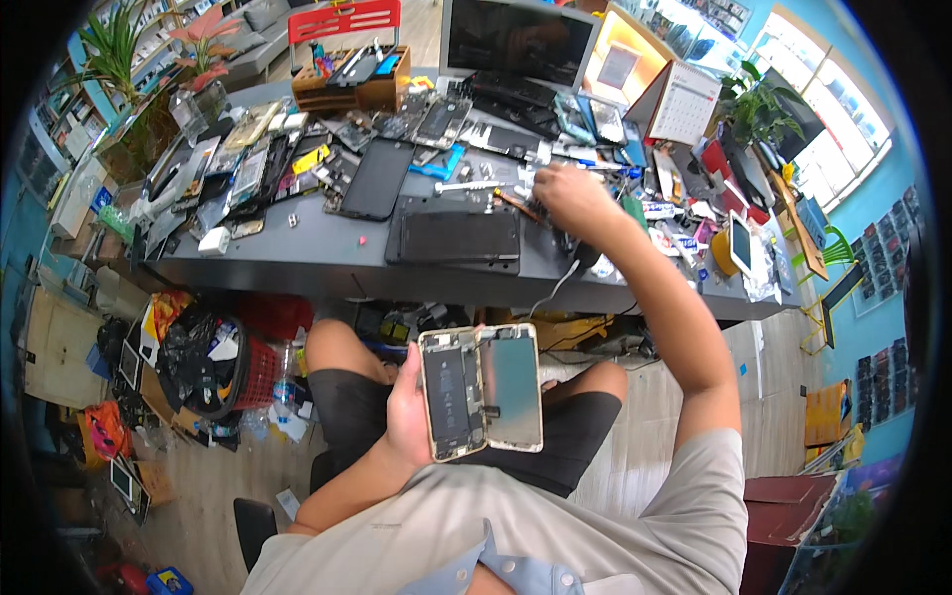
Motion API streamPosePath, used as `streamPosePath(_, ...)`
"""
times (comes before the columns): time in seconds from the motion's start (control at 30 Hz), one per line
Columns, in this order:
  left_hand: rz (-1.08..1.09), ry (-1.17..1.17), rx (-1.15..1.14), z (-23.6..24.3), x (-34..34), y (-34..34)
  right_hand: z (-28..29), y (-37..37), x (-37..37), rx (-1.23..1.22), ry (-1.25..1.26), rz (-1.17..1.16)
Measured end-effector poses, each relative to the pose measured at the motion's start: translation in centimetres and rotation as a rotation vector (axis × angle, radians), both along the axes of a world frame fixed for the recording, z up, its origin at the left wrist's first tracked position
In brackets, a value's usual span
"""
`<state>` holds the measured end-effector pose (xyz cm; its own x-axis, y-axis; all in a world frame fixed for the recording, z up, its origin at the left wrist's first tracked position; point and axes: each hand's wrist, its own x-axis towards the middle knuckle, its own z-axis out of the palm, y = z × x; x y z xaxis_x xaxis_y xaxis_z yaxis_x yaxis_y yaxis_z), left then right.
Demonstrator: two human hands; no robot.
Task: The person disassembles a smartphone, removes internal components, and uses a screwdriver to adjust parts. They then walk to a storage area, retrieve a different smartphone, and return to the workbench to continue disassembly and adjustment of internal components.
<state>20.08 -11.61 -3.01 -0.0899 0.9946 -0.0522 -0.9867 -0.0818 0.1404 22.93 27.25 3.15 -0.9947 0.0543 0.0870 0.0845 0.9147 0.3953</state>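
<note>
An opened smartphone (453, 397) rests in my left hand (407, 412) above my lap, its edge gripped between thumb and fingers. Its back half shows a dark battery and inner parts, while the screen half (513, 392) is folded out to the right like a book. My right hand (573, 198) reaches over the desk to a cluster of small tools and parts. The fingers there are curled together and point down; whatever they grip is hidden. Close by lie a thin brown-handled tool (518, 205) and a silver tool (474, 185).
Dark phone screens (372, 180) and a black phone on a mat (454, 238) lie on the grey desk (297, 263). Around them are heaps of phone parts. A monitor (518, 45), wooden organizer (357, 81) and calendar (682, 104) stand behind. A red basket (260, 367) is on the floor, left.
</note>
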Motion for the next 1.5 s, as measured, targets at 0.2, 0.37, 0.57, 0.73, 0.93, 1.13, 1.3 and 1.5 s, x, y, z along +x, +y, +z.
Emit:
streamPosePath(0.2,0.014,0.095,-0.058,0.6,-0.1,0.2,0.7,0.8,0.5,-0.163,0.295,0.029)
streamPosePath(0.37,0.027,0.145,-0.113,0.5,0.5,0.6,4.5,-4.6,3.8,-0.890,0.837,-0.185)
streamPosePath(0.57,0.002,0.088,-0.084,-0.6,0.8,0.3,6.1,-15.0,9.5,-1.693,0.903,-0.111)
streamPosePath(0.73,0.004,0.072,-0.040,-1.6,1.1,0.7,2.7,-22.0,12.2,-1.796,0.780,-0.200)
streamPosePath(0.93,0.034,0.149,-0.152,-1.0,1.4,1.0,0.3,-23.6,12.6,-1.610,0.726,-0.246)
streamPosePath(1.13,0.046,0.153,-0.162,-0.9,1.6,0.8,-0.6,-23.7,12.1,-1.594,0.739,-0.206)
streamPosePath(1.3,0.069,0.194,-0.160,0.2,1.7,1.0,-0.7,-23.9,12.0,-1.567,0.733,-0.204)
streamPosePath(1.5,0.066,0.170,-0.134,-0.4,1.6,0.8,-0.8,-23.9,11.7,-1.542,0.739,-0.165)
